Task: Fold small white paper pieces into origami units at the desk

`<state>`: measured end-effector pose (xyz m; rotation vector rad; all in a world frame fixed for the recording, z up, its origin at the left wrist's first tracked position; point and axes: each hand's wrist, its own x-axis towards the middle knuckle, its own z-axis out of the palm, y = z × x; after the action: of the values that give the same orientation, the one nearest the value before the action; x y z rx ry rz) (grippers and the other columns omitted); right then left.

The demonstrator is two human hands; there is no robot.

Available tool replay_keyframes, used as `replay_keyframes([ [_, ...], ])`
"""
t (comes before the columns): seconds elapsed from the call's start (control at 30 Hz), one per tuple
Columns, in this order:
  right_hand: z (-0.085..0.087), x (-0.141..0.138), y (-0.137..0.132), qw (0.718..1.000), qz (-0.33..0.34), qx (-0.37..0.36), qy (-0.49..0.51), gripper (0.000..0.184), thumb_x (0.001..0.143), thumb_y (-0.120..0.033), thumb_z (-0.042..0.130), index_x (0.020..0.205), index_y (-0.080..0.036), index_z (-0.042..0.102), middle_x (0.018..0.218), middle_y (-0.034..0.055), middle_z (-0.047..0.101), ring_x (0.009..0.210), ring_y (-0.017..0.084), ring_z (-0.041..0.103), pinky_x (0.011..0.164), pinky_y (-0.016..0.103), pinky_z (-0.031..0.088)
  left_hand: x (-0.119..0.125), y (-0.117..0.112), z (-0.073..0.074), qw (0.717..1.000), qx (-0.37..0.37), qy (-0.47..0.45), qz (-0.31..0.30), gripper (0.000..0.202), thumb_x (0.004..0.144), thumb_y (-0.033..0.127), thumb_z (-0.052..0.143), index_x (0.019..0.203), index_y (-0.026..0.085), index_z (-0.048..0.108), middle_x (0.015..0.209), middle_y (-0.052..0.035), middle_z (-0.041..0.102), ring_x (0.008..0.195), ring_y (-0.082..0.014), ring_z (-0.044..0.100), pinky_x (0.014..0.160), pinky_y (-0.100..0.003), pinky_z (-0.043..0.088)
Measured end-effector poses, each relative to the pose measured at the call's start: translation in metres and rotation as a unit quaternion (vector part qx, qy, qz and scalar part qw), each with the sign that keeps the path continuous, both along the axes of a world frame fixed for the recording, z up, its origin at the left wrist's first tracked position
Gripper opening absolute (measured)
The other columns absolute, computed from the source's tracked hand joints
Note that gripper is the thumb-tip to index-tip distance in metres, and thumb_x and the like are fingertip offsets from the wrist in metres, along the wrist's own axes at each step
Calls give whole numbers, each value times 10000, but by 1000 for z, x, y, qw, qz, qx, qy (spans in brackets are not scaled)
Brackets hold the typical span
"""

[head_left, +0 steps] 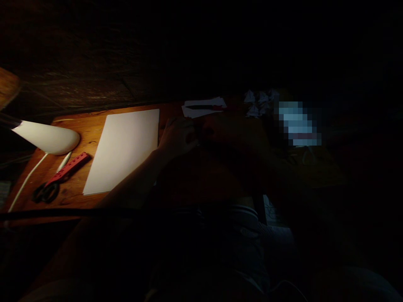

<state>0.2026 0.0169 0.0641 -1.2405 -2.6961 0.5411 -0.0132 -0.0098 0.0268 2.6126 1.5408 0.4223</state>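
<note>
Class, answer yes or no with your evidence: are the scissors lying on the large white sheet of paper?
No, the scissors lie on the wooden tabletop, left of the paper.

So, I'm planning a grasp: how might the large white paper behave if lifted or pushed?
The white paper looks thin, so may sag when lifted. Lying flat on the wooden table, it would likely slide, not tip.

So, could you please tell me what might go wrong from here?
The left hand and right hand are in shadow, so a slip could go unnoticed. What looks like a knife lies just beyond them and might nick a finger. The left forearm passes over the white paper and could shift it.
</note>
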Motion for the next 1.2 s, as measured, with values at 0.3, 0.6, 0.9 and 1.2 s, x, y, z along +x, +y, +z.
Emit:
replay_keyframes([
  [0.3,3,-1,-1,1000,-8,-19,-3,230,911,-126,656,1048,-161,837,1059,108,809,868,236,676,823,382,473,1,-4,0,1000,-7,-18,0,149,911,347,715,996,263,803,1370,-96,763,1367,-399,617,1183,-642,401],
  [0.6,-12,0,8,1000,17,-16,13,264,899,-111,666,1095,-153,837,1119,106,813,892,233,683,844,377,477,-2,-1,-4,1000,-1,-12,-13,178,924,361,703,1028,242,786,1356,-106,769,1360,-395,621,1171,-619,410],
  [0.9,-1,2,5,999,28,-23,-27,349,875,-87,629,1133,-168,849,1154,75,823,895,202,682,839,329,466,-3,1,-5,1000,5,-4,-22,148,931,360,700,982,223,726,1243,-122,767,1279,-384,646,1118,-586,440],
  [1.2,-15,4,15,999,28,-28,-11,313,918,-121,636,1144,-183,844,1135,68,813,898,204,684,863,345,483,-8,6,-12,999,7,-31,-19,147,900,351,752,1001,248,723,1233,-84,763,1294,-357,634,1134,-559,434],
])
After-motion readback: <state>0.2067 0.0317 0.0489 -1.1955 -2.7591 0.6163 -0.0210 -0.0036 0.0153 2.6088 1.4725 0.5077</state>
